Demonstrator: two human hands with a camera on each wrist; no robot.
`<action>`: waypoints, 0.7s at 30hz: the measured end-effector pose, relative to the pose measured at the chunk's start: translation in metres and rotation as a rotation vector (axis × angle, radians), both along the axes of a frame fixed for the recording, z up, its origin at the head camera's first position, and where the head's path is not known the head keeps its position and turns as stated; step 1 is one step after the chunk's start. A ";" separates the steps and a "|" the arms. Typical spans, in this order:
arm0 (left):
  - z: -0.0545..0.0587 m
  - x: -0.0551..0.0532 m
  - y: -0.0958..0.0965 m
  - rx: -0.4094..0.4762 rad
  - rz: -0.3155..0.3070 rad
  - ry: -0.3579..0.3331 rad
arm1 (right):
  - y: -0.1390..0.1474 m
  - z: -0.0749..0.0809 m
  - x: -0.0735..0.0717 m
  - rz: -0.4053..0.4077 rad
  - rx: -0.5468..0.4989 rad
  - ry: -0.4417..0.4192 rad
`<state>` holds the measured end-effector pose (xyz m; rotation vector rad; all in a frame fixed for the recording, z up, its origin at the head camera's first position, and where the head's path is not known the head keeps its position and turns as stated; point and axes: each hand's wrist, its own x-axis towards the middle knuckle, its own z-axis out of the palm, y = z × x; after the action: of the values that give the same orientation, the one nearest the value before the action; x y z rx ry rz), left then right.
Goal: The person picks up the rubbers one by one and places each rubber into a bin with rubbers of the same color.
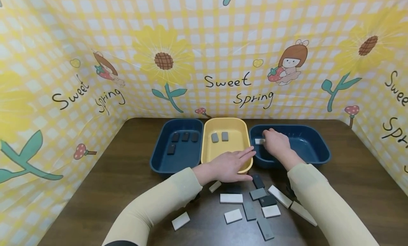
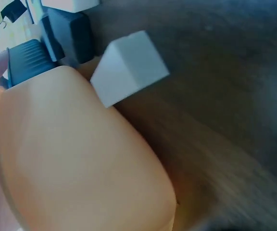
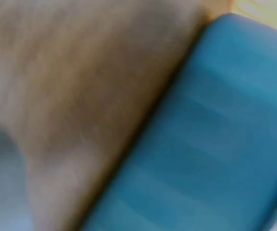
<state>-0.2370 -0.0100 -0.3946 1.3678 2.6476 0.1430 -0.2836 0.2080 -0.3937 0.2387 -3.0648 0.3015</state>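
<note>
In the head view my right hand (image 1: 276, 143) reaches down into the right blue tray (image 1: 322, 157). Its fingertips pinch one end of a white block (image 1: 259, 141) at that tray's left side. My left hand (image 1: 227, 166) lies over the front right part of the yellow tray (image 1: 208, 155), fingers straight and spread, holding nothing; whether it touches the rim cannot be told. Two grey blocks (image 1: 225, 136) lie inside the yellow tray. Several black blocks (image 1: 171, 149) are in the left blue tray (image 1: 159, 162).
Loose white blocks (image 1: 231, 198), grey blocks (image 1: 265, 228) and black blocks (image 1: 267, 200) are scattered on the brown table (image 1: 118, 189) in front of the trays. Some lie close to the right sleeve (image 1: 318, 193). A patterned yellow cloth (image 1: 204, 55) stands behind.
</note>
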 end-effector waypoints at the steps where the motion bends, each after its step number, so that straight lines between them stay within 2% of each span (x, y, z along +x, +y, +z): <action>1: 0.001 0.000 -0.002 0.008 0.003 -0.007 | 0.000 0.004 0.003 0.002 -0.010 0.010; 6: 0.012 0.000 -0.019 0.057 0.042 -0.015 | 0.000 0.022 0.020 0.083 -0.036 0.110; 11: 0.022 0.002 -0.054 0.075 0.112 0.029 | -0.008 0.036 0.042 0.224 -0.048 0.230; 17: 0.022 0.008 -0.105 0.140 0.250 0.063 | -0.035 0.043 0.070 0.441 -0.048 0.430; 21: 0.019 0.012 -0.134 0.181 0.338 0.063 | -0.055 0.043 0.086 0.565 -0.043 0.473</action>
<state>-0.2246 -0.1436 -0.3758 0.9693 2.9612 0.3941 -0.1980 0.1526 -0.3506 1.0132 -2.4662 0.2783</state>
